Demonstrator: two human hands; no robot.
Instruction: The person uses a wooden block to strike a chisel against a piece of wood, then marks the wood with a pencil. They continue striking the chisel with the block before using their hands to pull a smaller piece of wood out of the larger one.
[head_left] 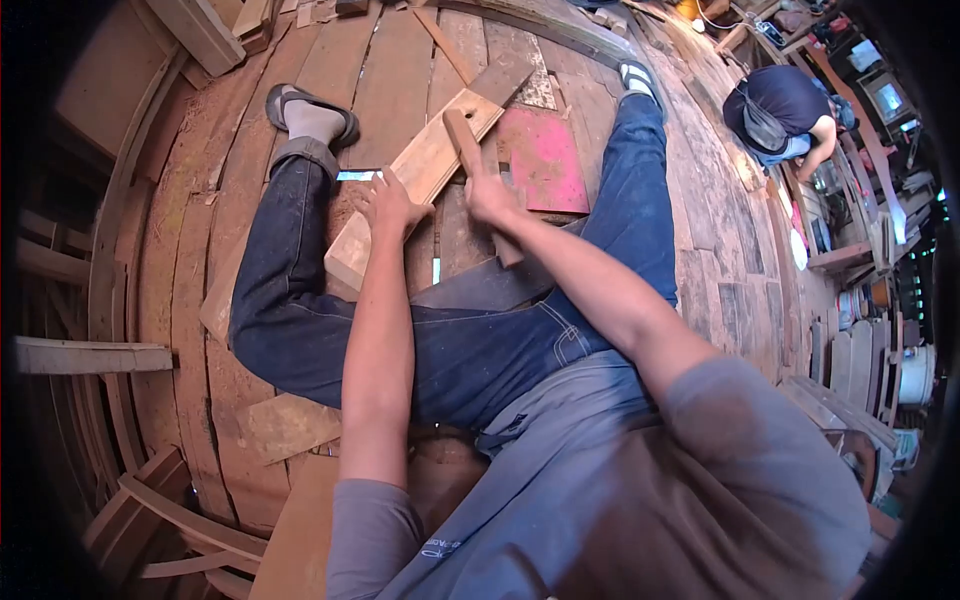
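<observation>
A pale wooden plank (pixel 430 150) with a dark hole near its far end lies slanted on the floor between my legs. My left hand (pixel 390 207) rests on the plank's nearer part, fingers spread across it. My right hand (pixel 487 198) is closed around a brown wooden stick (pixel 461 137), whose thick far end overlaps the plank beside the hole. The stick's other end sticks out below my fist. A darker board (pixel 503 78) shows beyond the plank's far end.
A dusty pink sheet (pixel 545 160) lies right of the plank. A thin wood strip (pixel 443 47) is on the floorboards ahead. Wooden frames (pixel 95 357) stand at the left. Another person (pixel 778 115) bends over at the far right, near shelves and clutter.
</observation>
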